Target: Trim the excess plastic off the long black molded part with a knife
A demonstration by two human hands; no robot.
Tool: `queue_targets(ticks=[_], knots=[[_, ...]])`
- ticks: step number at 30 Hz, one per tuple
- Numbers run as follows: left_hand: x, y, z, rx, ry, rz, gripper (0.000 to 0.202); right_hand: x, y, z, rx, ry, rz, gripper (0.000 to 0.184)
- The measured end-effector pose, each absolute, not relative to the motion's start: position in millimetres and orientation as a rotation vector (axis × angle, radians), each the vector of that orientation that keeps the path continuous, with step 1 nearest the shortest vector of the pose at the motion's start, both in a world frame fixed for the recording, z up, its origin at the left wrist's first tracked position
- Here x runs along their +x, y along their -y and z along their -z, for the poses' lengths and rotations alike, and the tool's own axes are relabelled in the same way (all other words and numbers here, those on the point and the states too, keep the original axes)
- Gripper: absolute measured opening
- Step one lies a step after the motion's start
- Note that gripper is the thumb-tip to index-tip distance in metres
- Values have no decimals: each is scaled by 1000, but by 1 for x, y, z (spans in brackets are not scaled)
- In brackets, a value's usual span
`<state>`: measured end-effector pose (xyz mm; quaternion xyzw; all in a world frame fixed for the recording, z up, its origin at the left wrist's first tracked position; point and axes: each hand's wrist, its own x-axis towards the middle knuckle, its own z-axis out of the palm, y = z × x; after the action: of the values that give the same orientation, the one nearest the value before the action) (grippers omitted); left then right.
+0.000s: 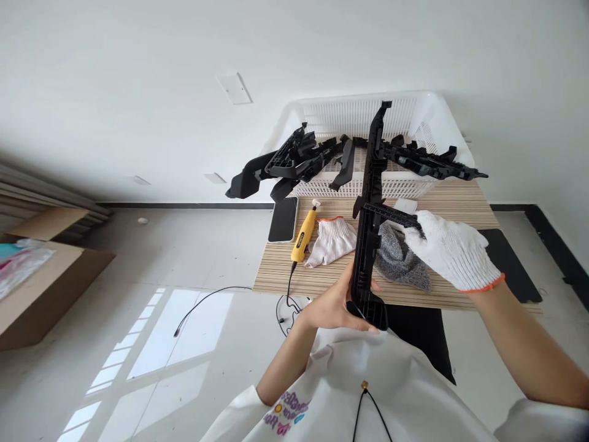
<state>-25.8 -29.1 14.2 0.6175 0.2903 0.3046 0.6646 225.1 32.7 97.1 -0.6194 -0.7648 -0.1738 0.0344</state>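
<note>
My left hand [338,304], bare, is wrapped round the lower end of a long black plastic trim part [365,239], which stands nearly upright in view in front of my body. My right hand [444,248], in a white knitted glove with an orange cuff, grips the right end of a slim black bar with a ridged surface [391,215]. The bar lies across the middle of the trim part, its far end touching or overlapping it. I cannot tell whether the two are joined. My gloved fingertips are partly hidden behind the bar.
Behind, a white plastic basket [405,186] holds several black plastic parts [294,159]. On the wooden table [276,270] lie a phone [283,219], a yellow corded rotary tool [304,236], a white glove [335,241] and a grey cloth [400,261]. A cardboard box [50,288] stands at left.
</note>
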Motion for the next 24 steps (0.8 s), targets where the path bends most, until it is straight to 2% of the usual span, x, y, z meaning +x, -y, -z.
queue_targets(ticks=[8,14,19,24], knots=[[-25,24,-17,1385,-635,-643,127,227,-34,-102,-1956,2316,416,51],[-21,16,-18,1450,-616,-657,125,229,-35,-96,-1969,2214,390,70],[-21,10,-19,1455,-594,-732,116,226,-34,-93,-1885,2179,356,59],[-22,8,-21,1414,-611,-746,111,225,-34,-89,-1815,2145,519,58]])
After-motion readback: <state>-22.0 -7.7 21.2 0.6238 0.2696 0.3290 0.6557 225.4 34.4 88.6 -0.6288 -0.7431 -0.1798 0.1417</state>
